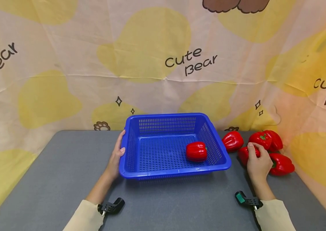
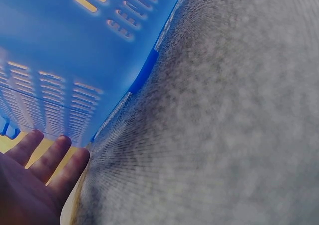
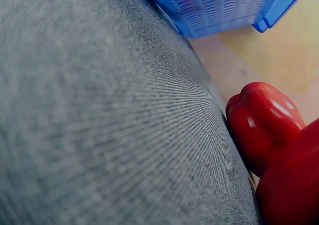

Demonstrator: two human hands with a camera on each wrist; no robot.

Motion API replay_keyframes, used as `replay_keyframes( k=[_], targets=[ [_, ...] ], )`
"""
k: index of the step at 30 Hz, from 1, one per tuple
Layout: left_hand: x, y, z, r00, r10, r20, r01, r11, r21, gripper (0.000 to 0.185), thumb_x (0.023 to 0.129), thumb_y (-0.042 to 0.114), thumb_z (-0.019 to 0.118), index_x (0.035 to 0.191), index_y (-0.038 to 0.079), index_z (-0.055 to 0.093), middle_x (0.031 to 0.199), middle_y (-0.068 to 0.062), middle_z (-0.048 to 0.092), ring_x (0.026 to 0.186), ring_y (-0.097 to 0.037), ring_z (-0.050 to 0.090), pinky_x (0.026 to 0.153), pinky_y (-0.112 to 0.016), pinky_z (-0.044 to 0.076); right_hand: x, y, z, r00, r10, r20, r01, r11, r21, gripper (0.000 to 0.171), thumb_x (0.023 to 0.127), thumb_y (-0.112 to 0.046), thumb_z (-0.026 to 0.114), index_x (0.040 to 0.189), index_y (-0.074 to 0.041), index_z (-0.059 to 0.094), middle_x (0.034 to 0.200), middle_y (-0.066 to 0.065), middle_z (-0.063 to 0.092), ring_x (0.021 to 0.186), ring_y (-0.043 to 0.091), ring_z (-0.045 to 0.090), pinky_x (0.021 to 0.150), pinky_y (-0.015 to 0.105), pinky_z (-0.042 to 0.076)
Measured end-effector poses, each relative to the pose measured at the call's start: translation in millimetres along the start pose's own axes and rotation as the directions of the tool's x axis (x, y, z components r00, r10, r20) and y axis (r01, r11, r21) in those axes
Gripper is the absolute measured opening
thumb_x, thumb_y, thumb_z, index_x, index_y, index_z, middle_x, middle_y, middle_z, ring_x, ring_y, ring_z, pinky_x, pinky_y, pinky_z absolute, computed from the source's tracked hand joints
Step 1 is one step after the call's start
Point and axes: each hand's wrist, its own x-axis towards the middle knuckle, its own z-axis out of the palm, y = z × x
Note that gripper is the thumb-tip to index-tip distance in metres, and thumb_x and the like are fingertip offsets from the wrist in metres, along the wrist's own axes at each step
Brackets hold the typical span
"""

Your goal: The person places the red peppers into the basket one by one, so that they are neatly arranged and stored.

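left hand [image 1: 116, 157] grip open, flat on perforated plastic basket [image 1: 151, 175] | right hand [image 1: 257, 163] grip curled round glossy red pepper [image 1: 244, 154]

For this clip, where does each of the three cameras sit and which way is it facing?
Head: above, facing forward and down at the blue basket, grey table and red peppers; both forearms and hands show.
Left wrist: low by the table, facing the basket's wall; left hand fingers show.
Right wrist: low over the table, facing a pepper and basket corner; no body shows.
Shared by all: basket and table.
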Motion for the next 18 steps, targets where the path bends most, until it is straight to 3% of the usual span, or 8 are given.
replay_keyframes(
  k=[5, 9, 12, 18],
  targets=[
    [0.3, 0.6, 0.3, 1.000, -0.007, -0.005, 0.007, 1.000, 0.004, 0.072, 0.095, 0.027, 0.030, 0.163, 0.027, 0.008, 0.168, -0.017, 0.015, 0.134, -0.036, 0.043, 0.091, -0.032, 0.056, -0.1, 1.2, 0.5, 0.997, 0.061, 0.046, -0.060, 0.998, -0.007, 0.043, 0.099, -0.041, 0.057, 0.120, -0.005, 0.068, 0.119, 0.021, 0.069, 0.101, 0.031, 0.056, 0.085, 0.034, 0.038],
    [-0.1, 0.2, 0.0, 1.000, -0.013, -0.008, 0.013, 1.000, 0.006, 0.071, 0.095, 0.028, 0.030, 0.163, 0.027, 0.008, 0.167, -0.017, 0.016, 0.134, -0.039, 0.041, 0.091, -0.032, 0.056, -0.5, 1.5, 2.0, 0.987, 0.103, 0.122, -0.099, 0.994, -0.036, 0.053, 0.090, -0.048, 0.069, 0.127, -0.010, 0.063, 0.127, 0.016, 0.066, 0.106, 0.027, 0.055, 0.083, 0.034, 0.042],
    [-0.3, -0.3, 0.1, 1.000, -0.013, -0.006, 0.013, 1.000, 0.017, 0.071, 0.095, 0.029, 0.030, 0.163, 0.028, 0.008, 0.168, -0.017, 0.015, 0.136, -0.040, 0.039, 0.092, -0.031, 0.056, -1.2, 1.4, 2.4, 0.979, 0.113, 0.169, -0.108, 0.993, -0.039, 0.062, 0.084, -0.047, 0.075, 0.133, -0.013, 0.059, 0.133, 0.014, 0.064, 0.113, 0.029, 0.056, 0.085, 0.038, 0.045],
    [0.0, -0.8, 0.4, 1.000, -0.014, -0.003, 0.014, 1.000, 0.004, 0.071, 0.096, 0.028, 0.031, 0.163, 0.028, 0.008, 0.167, -0.017, 0.016, 0.134, -0.037, 0.044, 0.090, -0.034, 0.057, -1.5, -0.5, 1.3, 0.959, 0.131, 0.251, -0.132, 0.991, -0.012, 0.070, 0.086, -0.042, 0.073, 0.145, -0.016, 0.048, 0.141, 0.017, 0.059, 0.125, 0.035, 0.052, 0.099, 0.055, 0.045]
  ],
)
